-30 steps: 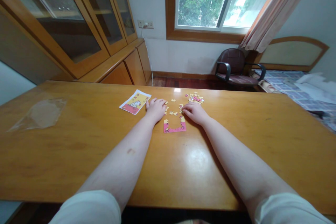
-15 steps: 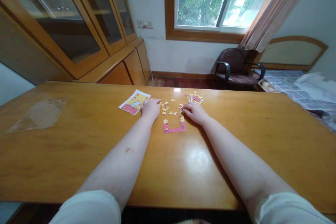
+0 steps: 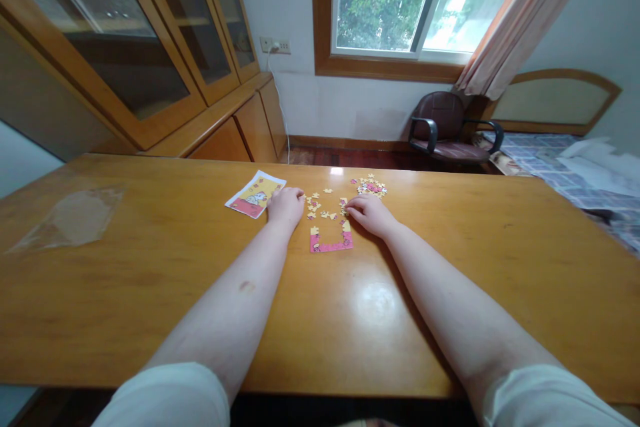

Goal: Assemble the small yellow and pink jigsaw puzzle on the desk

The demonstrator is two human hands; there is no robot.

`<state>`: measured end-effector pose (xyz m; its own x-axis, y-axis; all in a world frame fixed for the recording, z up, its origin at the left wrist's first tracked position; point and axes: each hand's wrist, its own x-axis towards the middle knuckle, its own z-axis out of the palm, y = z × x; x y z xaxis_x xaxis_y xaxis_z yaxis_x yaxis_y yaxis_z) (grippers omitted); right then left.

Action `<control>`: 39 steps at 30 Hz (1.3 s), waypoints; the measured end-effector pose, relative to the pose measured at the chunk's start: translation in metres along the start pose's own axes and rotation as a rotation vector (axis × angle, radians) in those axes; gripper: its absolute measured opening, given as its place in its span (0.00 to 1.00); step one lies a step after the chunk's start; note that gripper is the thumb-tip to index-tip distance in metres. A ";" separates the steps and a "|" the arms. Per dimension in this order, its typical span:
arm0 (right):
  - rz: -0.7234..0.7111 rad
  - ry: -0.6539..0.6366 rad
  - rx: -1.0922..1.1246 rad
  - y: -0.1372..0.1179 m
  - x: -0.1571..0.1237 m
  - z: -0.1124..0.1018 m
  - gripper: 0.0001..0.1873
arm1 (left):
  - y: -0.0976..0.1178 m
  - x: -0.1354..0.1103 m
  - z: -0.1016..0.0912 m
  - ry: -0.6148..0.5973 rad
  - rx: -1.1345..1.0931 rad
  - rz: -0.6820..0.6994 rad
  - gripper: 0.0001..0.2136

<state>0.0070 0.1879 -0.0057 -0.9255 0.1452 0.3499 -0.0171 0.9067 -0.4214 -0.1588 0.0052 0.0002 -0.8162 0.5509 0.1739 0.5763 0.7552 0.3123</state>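
Note:
My left hand rests on the table over the right edge of a picture card, its fingers loosely bent and apart from any piece I can make out. My right hand is closed at the fingertips on a small puzzle piece, mostly hidden by the fingers. Between the hands lie several loose yellow puzzle pieces. Nearer to me, joined pink and yellow pieces form a U-shaped puzzle border. Beyond my right hand sits a pile of mixed puzzle pieces.
A clear plastic bag lies on the left of the wooden table. Behind the table stand a glass-door cabinet at left and an armchair at right. A bed is at far right.
The whole view has shifted very slightly. Both hands stay in nearly the same place, and the pieces show no clear movement.

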 end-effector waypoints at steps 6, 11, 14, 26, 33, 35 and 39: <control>0.009 -0.001 0.007 -0.001 0.000 -0.002 0.08 | 0.000 0.001 0.002 0.011 0.000 0.002 0.15; 0.009 0.005 0.004 -0.001 0.000 -0.001 0.09 | 0.002 0.001 0.002 0.011 0.015 -0.013 0.12; 0.009 0.000 0.009 -0.001 0.000 -0.001 0.09 | 0.004 0.000 0.001 0.021 0.026 -0.018 0.11; 0.025 0.062 0.105 -0.001 0.000 0.000 0.07 | 0.024 -0.006 0.004 -0.088 -0.697 -0.010 0.05; 0.025 0.155 0.152 -0.010 -0.001 -0.003 0.07 | 0.059 -0.029 0.013 -0.365 -1.226 -0.146 0.07; 0.014 0.161 0.154 -0.010 -0.001 -0.003 0.07 | 0.063 -0.032 0.012 -0.416 -1.281 -0.172 0.10; -0.010 0.149 0.176 -0.009 -0.001 -0.003 0.06 | 0.062 -0.032 0.008 -0.444 -1.314 -0.215 0.12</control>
<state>0.0090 0.1807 -0.0001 -0.8591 0.2048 0.4690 -0.1041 0.8274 -0.5519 -0.0967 0.0370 0.0063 -0.6592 0.7201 -0.2168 -0.2167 0.0942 0.9717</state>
